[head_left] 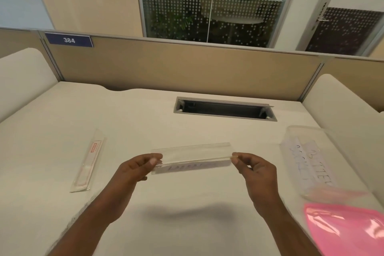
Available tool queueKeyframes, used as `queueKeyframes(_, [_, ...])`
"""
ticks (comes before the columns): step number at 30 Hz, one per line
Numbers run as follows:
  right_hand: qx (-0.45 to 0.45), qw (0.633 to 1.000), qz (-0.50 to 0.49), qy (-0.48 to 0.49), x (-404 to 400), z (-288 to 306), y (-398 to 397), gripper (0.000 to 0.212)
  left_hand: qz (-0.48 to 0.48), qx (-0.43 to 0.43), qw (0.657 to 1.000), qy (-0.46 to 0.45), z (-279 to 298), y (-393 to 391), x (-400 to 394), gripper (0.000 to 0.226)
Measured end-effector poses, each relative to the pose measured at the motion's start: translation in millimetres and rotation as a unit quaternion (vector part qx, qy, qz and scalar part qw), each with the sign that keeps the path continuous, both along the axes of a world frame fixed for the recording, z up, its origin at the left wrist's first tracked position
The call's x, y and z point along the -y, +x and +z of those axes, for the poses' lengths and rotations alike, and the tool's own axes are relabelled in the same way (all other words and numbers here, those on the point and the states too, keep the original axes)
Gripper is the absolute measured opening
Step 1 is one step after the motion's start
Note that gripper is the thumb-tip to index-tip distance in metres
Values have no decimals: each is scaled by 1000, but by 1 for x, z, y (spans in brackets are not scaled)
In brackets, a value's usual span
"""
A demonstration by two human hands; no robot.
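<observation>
A clear plastic sleeve [192, 157] with a white paper label inside is held level above the white desk [145, 114]. My left hand [137, 169] pinches its left end between thumb and fingers. My right hand [254, 169] pinches its right end the same way. The writing on the label is faint and blurred. The sleeve's shadow falls on the desk below my wrists.
A long narrow packet with a red label [88, 162] lies at the left. A clear pouch with handwritten paper [307, 160] lies at the right, a pink plastic sheet [345, 230] at the near right corner. An open cable slot [225, 109] sits behind; beige partitions surround the desk.
</observation>
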State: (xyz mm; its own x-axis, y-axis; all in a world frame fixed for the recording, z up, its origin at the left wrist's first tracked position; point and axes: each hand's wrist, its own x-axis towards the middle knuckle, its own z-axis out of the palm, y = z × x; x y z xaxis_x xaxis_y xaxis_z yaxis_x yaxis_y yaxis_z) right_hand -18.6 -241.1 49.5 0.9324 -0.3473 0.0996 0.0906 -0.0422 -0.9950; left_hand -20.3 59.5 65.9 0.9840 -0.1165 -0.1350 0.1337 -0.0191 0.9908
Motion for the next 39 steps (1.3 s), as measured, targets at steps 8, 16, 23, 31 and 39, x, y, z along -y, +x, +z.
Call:
queueKeyframes(8, [-26, 1000, -7, 5, -2, 3, -9, 7, 23, -22, 999, 13, -3, -5, -4, 24])
queueKeyframes(16, [-63, 998, 7, 10, 1, 3, -16, 7, 47, -40, 997, 48, -10, -6, 0, 17])
queueKeyframes(23, [-119, 992, 12, 36, 7, 0, -19, 6, 55, -90, 994, 34, -13, -7, 11, 22])
queueKeyframes(31, [-149, 987, 38, 42, 14, -1, -23, 12, 62, -107, 992, 26, -13, -6, 18, 20])
queueKeyframes(39, [-149, 987, 31, 41, 19, -3, -25, 12, 55, -111, 992, 33, -14, -3, 23, 19])
